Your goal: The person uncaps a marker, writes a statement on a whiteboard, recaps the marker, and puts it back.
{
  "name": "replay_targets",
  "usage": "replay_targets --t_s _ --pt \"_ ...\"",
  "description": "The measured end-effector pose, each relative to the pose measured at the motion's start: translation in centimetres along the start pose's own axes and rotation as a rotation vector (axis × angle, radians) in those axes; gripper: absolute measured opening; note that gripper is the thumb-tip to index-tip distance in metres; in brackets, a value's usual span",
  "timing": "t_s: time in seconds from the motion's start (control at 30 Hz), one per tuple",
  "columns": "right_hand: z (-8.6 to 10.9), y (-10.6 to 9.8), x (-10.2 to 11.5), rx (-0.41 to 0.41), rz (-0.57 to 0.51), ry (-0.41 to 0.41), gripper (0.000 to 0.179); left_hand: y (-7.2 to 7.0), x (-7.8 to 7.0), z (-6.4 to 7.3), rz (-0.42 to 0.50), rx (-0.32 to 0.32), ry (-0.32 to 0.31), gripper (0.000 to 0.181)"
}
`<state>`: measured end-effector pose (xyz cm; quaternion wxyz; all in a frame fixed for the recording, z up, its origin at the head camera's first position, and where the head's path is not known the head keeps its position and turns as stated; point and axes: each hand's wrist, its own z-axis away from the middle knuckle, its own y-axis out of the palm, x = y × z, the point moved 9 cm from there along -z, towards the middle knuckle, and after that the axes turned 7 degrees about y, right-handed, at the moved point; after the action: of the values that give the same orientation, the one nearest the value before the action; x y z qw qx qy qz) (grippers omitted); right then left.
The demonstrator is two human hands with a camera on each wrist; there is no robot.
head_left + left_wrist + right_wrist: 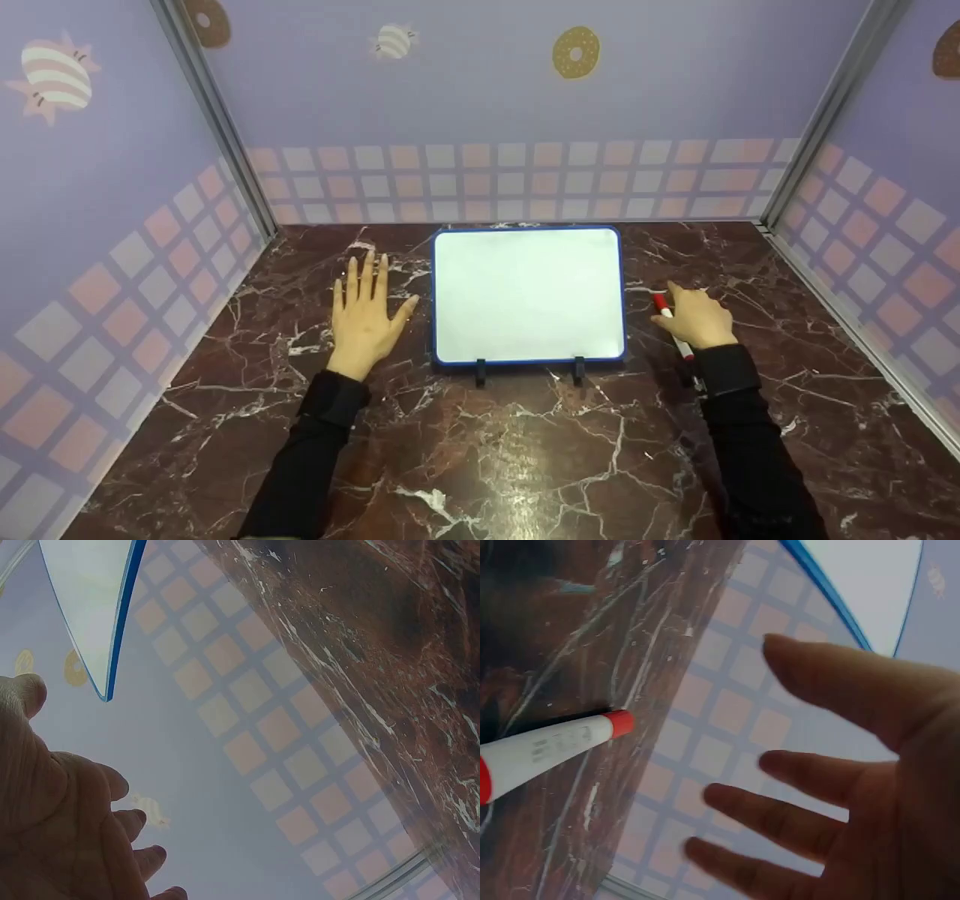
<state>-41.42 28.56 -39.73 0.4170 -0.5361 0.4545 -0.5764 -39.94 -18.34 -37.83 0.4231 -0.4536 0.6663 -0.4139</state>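
A small whiteboard [529,296] with a blue frame stands propped on two black feet in the middle of the table. To its left, my left hand [365,319] is spread with straight fingers and holds nothing. On the board's right side my right hand [699,319] hovers beside a marker [677,335], white with red ends, lying on the table. The right wrist view shows that marker [551,746] apart from the right hand [855,787], whose fingers are extended around nothing. The left wrist view has the left hand [71,817] near a corner of the whiteboard [97,622].
The dark red marbled tabletop [480,450] runs back to a purple wall [480,90] with pink and white checks. Side panels [97,202] close in the left and right. A metal post [225,120] stands at each back corner.
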Motion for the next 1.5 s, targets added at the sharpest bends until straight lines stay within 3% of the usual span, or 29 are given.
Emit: replay_targets --t_s 0.37,0.53,0.77,0.93,1.1,1.23,1.33,1.43,1.5 --pt "-1.0 1.4 -3.1 -0.066 -0.061 0.151 0.048 -0.4 0.2 0.2 -0.005 -0.011 -0.005 0.082" --pt "-1.3 2.3 -3.8 -0.046 -0.070 0.166 0.043 -0.3 0.2 0.1 -0.007 0.014 -0.009 0.082" --pt "-1.7 3.2 -4.4 -0.006 -0.084 0.158 0.039 -0.7 0.0 0.2 0.011 -0.032 -0.003 0.080" --pt "-1.5 2.2 -4.3 -0.022 -0.107 0.137 0.036 -0.6 0.1 0.1 0.005 -0.007 -0.011 0.082" --pt "0.0 -1.9 -2.4 -0.196 -0.220 0.072 0.025 -0.8 -0.1 0.1 0.003 0.006 -0.012 0.082" --pt "2.0 -5.0 0.5 -0.352 -0.287 -0.010 0.023 -1.2 -0.6 0.1 -0.007 -0.011 0.008 0.082" --pt "3.3 -6.2 3.0 -0.428 -0.306 -0.064 0.023 -1.5 -1.3 0.1 -0.013 -0.034 0.037 0.081" --pt "4.6 -6.7 5.4 -0.486 -0.320 -0.123 0.020 -1.9 -2.9 0.1 -0.019 -0.089 0.131 0.080" --pt "5.5 -6.9 7.1 -0.530 -0.328 -0.178 0.018 -2.5 -4.7 0.3 -0.044 -0.146 0.255 0.079"
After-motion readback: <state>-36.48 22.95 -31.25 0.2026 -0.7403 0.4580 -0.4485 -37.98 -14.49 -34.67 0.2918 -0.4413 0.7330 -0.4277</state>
